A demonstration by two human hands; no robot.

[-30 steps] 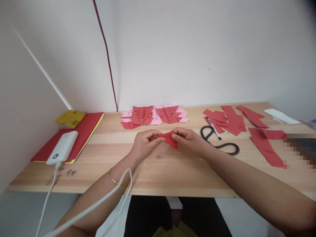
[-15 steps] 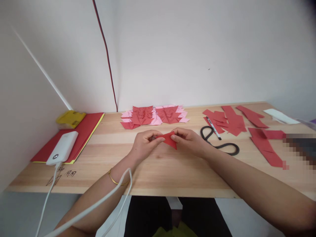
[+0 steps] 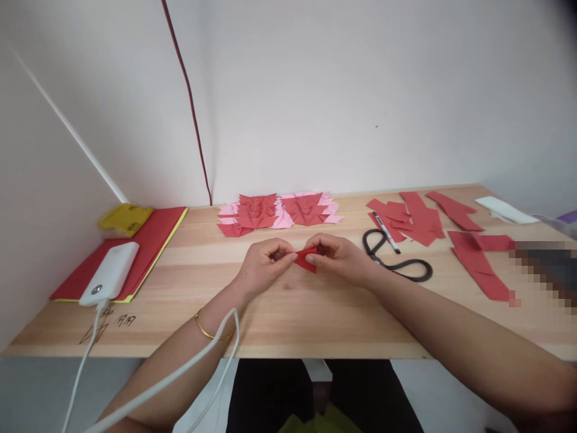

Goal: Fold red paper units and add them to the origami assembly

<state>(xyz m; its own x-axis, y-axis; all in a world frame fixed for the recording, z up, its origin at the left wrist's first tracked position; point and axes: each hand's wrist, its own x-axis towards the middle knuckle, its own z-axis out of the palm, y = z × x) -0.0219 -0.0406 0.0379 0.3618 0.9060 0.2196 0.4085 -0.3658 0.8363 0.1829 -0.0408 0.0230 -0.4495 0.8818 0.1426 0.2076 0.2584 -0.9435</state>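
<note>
A small folded red paper piece (image 3: 306, 259) is held just above the wooden table (image 3: 288, 307), near its middle. My left hand (image 3: 264, 267) pinches its left end with thumb and fingertips. My right hand (image 3: 339, 257) pinches its right end in the same way. Most of the paper is hidden between the fingers; only a small red wedge shows. A thin gold bangle (image 3: 205, 328) sits on my left wrist.
Folded red and pink paper pieces (image 3: 277, 211) lie in a row by the wall. Black scissors (image 3: 392, 258) and a pen (image 3: 387, 233) lie right of my hands, beside red paper scraps (image 3: 424, 219). At left, a white power bank (image 3: 109, 272) with a cable rests on red sheets (image 3: 148, 240).
The hands have closed in on the red paper, so less of it shows than before. The view has shifted slightly; nothing else on the table has moved.
</note>
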